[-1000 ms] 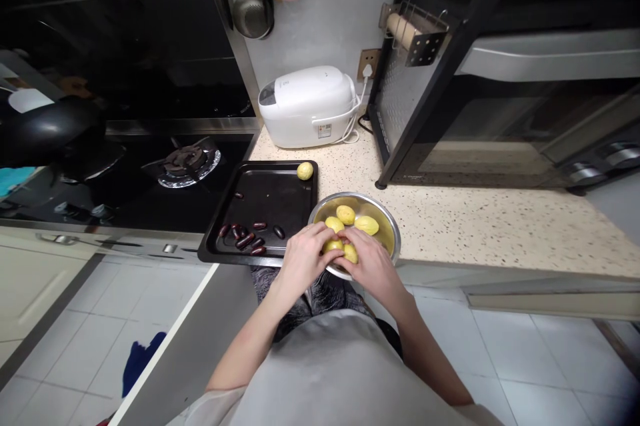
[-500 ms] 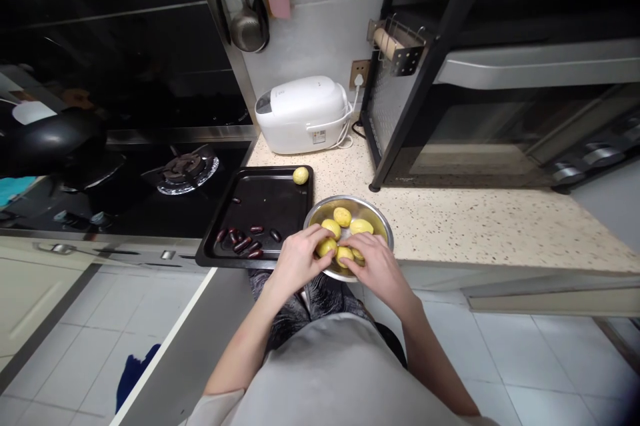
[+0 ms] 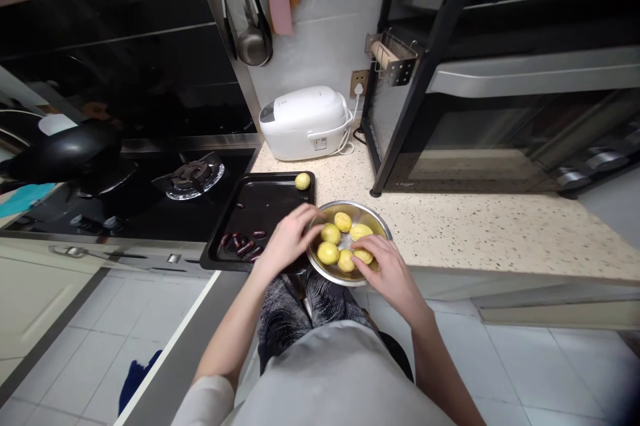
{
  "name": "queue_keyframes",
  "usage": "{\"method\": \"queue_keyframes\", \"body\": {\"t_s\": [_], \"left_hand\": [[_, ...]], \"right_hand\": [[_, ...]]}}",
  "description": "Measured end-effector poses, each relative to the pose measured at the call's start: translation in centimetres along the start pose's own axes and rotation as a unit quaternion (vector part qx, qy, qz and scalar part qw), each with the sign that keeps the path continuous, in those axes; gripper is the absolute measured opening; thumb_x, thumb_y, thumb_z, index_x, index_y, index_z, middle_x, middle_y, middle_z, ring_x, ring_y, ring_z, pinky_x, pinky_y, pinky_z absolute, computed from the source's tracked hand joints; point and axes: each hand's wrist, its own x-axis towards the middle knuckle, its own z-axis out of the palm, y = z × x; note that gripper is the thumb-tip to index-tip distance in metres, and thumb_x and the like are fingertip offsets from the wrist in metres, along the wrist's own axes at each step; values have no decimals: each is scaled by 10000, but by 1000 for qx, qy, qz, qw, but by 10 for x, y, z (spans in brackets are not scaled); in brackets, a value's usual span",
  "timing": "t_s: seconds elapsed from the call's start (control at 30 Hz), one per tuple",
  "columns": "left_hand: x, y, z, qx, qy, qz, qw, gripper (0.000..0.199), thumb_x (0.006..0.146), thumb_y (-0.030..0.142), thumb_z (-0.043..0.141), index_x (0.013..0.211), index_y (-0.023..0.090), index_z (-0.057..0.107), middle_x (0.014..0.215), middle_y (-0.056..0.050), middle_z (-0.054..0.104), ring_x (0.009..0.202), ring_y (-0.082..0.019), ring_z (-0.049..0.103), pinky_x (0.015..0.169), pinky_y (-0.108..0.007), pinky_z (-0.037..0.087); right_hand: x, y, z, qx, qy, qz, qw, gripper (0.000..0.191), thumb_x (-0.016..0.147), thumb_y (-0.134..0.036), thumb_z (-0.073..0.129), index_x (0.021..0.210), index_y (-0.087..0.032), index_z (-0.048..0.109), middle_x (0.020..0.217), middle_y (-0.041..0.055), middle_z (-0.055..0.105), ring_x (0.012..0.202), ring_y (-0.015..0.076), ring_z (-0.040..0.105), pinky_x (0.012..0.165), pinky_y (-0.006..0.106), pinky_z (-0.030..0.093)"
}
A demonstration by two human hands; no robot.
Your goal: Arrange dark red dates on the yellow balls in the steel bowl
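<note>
While hands [image 3: 286, 239] hover apart — left loose, right's grip on yellow produce [image 3: 364, 255] unclear — counter [image 3: 480, 233] stretches rightward beyond the bowl's rim [image 3: 379, 219].

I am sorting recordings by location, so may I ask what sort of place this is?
Most likely a kitchen: a gas burner sits on the black stove, a white appliance like a rice cooker stands on the counter, and a pink spatula hangs on the wall.

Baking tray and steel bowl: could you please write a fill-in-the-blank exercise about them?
Between the left hand and the right hand, the steel bowl holds produce coloured ____. The baking tray lies to the bowl's ____. A single round piece sits in the tray's far ____ corner.

Missing words: yellow; left; right.
</note>
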Motion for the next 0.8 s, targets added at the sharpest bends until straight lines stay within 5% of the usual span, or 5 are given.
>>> {"method": "queue_keyframes", "body": {"t_s": [0.1, 0.2, 0.33, 0.6, 0.8], "left_hand": [[34, -40, -7, 57, 49, -18, 997, 272, 1019, 210, 507, 1274, 213, 603, 1313, -112, 614, 1249, -250, 615, 1085, -417, 517], [66, -80, -5, 114, 21, -63, 991, 487, 907, 92, 601, 1385, 155, 534, 1460, -171, 510, 1397, -299, 508, 1193, -489, 429], [86, -107, 2, 141, 0, -80, 987, 577, 829, 33, 641, 1379, 173, 539, 1398, -148, 523, 1334, -289, 543, 1151, -482, 474], [82, -106, 5, 164, 28, -120, 979, 420, 775, 31, 682, 1156, 176, 583, 1250, -139, 541, 1098, -297, 619, 956, -462, 552], [72, -78, -4, 120, 79, -97, 985, 371, 784, 132, 733, 1094, 199, 540, 1142, -92, 617, 991, -247, 632, 850, -369, 549]], "right_hand": [[-1, 1, -3, 8, 36, 6, 999, 76, 973, -281, 594, 989, -245, 659, 1041, 65, 727, 1046, 286, 654, 923, 456, 481], [-2, 1, -4, 14, 57, 2, 998, 73, 973, -280, 597, 993, -247, 659, 1037, 64, 734, 1039, 282, 662, 919, 452, 491], [-5, 2, -4, 14, 64, -4, 998, 66, 977, -278, 602, 982, -245, 658, 1019, 56, 737, 1019, 274, 671, 915, 442, 496], [-6, 1, -3, 15, 71, 1, 997, 67, 978, -282, 607, 972, -240, 658, 1009, 55, 736, 1002, 269, 675, 902, 422, 497], [-4, 5, 1, 19, 70, 1, 997, 60, 975, -277, 618, 979, -236, 662, 1010, 53, 739, 1004, 270, 672, 905, 432, 489]]}}
